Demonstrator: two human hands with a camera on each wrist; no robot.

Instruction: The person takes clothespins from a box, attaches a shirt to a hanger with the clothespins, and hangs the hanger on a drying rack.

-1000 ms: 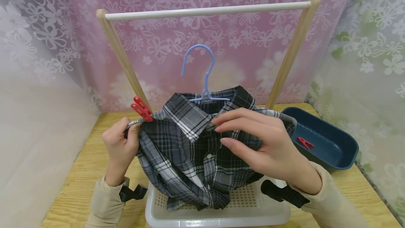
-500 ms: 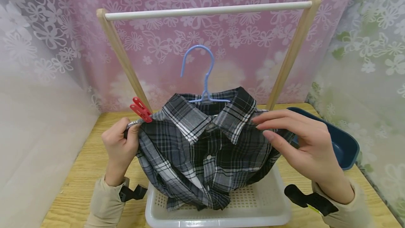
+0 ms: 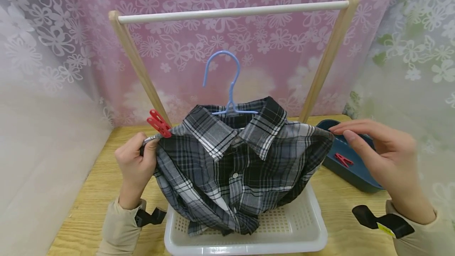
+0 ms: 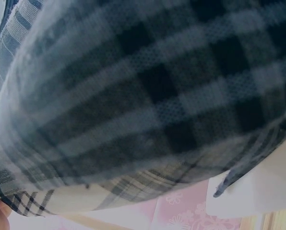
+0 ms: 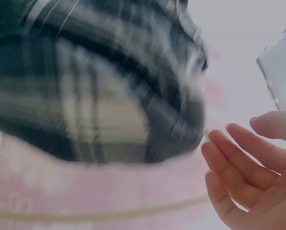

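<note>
The grey-and-black plaid shirt (image 3: 231,169) sits on the pale blue plastic hanger (image 3: 227,86) above the white perforated basket (image 3: 295,228), one red clothespin (image 3: 158,123) fixed at the shoulder that the left hand (image 3: 136,165) pinches, while the right hand (image 3: 384,157), fingers spread, hovers over the second red peg (image 3: 343,159) in the dark blue tray (image 3: 359,179), apparently not yet clipped on.

One shirt (image 3: 234,165), plaid, on one blue hanger (image 3: 227,86). Two red pegs: one (image 3: 159,123) clipped at the shirt's shoulder, one (image 3: 343,159) lying in the bin. One dark blue bin (image 3: 359,177) and one white basket (image 3: 302,232), both on one table (image 3: 96,192). One rack (image 3: 231,12), made of one white rail and two wooden posts. Two hands: left (image 3: 136,165) and right (image 3: 385,157).
</note>
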